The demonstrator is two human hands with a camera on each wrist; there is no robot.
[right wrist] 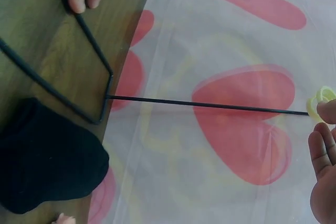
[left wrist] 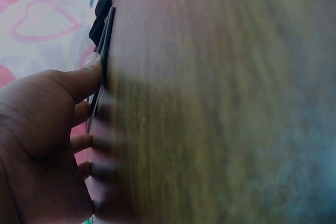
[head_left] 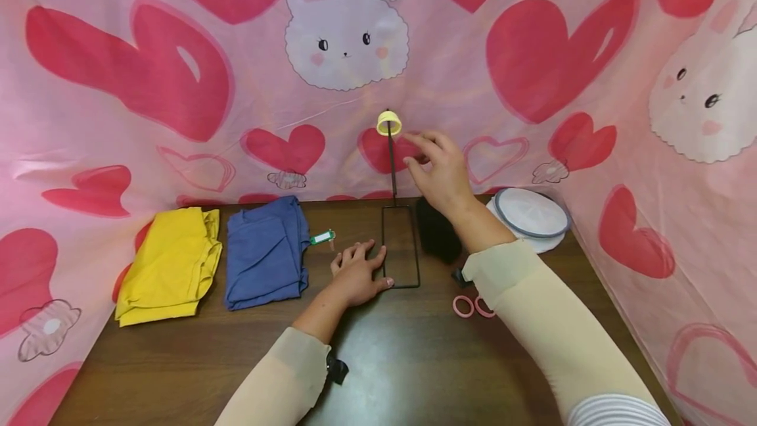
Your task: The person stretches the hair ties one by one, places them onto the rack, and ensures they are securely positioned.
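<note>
A black wire stand (head_left: 417,248) has its rectangular base on the table and a thin rod rising at the back. At the rod's top is a yellow ring-shaped piece (head_left: 381,125), like a small cup. My left hand (head_left: 357,278) lies spread at the base's left side, thumb and forefinger pressing on the wire. In the left wrist view the thumb (left wrist: 86,80) touches the black wire. My right hand (head_left: 440,173) is raised just right of the yellow piece, fingers loosely bent and holding nothing. In the right wrist view its fingertips overlap the yellow piece (right wrist: 314,103); contact is unclear.
Folded yellow cloth (head_left: 168,265) and folded blue cloth (head_left: 266,255) lie at left, a green-framed tag (head_left: 322,236) beside them. Right of the stand are a black cloth item (head_left: 436,235), pink rings (head_left: 463,306) and a round white mesh item (head_left: 532,215). A heart-patterned sheet hangs behind.
</note>
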